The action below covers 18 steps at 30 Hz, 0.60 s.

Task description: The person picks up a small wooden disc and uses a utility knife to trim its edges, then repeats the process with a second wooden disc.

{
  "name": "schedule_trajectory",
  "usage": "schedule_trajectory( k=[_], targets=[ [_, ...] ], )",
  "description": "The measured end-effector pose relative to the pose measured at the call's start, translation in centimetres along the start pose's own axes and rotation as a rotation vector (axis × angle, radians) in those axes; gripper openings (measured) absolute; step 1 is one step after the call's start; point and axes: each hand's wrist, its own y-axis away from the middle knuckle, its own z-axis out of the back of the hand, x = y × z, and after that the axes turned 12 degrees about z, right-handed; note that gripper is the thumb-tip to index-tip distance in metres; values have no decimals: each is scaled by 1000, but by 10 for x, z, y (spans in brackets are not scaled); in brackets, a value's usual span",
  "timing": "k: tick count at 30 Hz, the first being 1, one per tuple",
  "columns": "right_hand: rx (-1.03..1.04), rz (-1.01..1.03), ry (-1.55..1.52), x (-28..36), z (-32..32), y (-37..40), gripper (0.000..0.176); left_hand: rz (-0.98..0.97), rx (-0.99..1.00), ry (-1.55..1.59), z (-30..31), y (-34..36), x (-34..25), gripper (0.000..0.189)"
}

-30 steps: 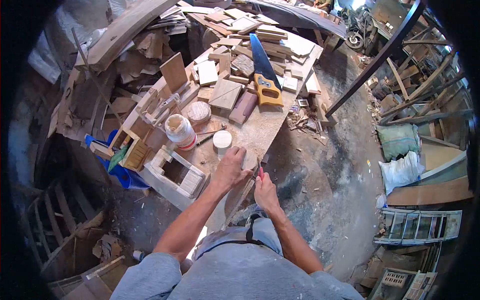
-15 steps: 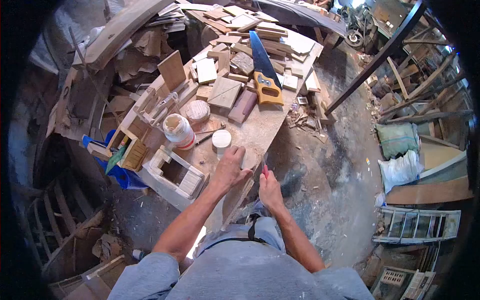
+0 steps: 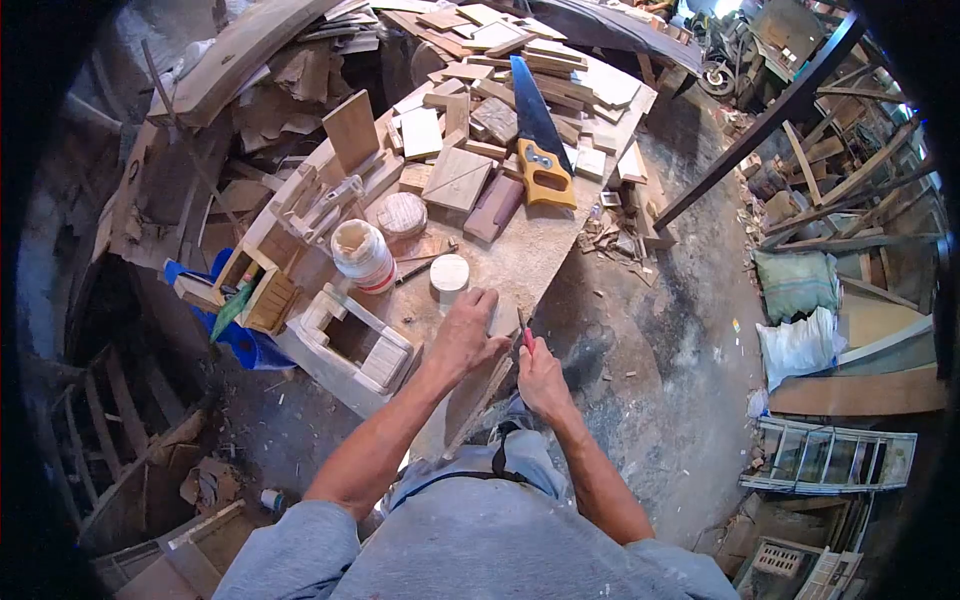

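My right hand point(image 3: 545, 380) is closed around the red handle of a small tool point(image 3: 528, 338), whose thin dark tip points up beside the bench edge. My left hand point(image 3: 468, 335) rests on the bench near that edge, its fingers bent over a pale piece; whether they grip it is unclear. Just beyond the left fingers stands a round white-topped piece point(image 3: 449, 273). An open jar point(image 3: 362, 256) with a red label and a round wooden disc point(image 3: 401, 214) are farther back. To the left lies a hollow wooden frame point(image 3: 355, 340).
A handsaw point(image 3: 545, 170) with a yellow handle lies by a purplish block point(image 3: 494, 207) and piled wood offcuts point(image 3: 458, 178). A wooden box point(image 3: 262, 297) sits at the bench's left end. A dark post point(image 3: 760, 125) slants at the right.
The view has shifted slightly, so the bench items appear a little displaced. Both hands keep nearly the same place, and the red-handled tool's tip leans slightly more to the left.
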Motion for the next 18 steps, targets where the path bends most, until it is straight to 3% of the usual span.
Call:
schedule_trajectory(
  k=[15,18],
  targets=[
    [184,-28,165,22,30,-21,36,11,6,9,-4,2,5,79],
    [299,-173,112,45,47,-28,38,-21,-13,23,-6,-4,6,79]
  ],
)
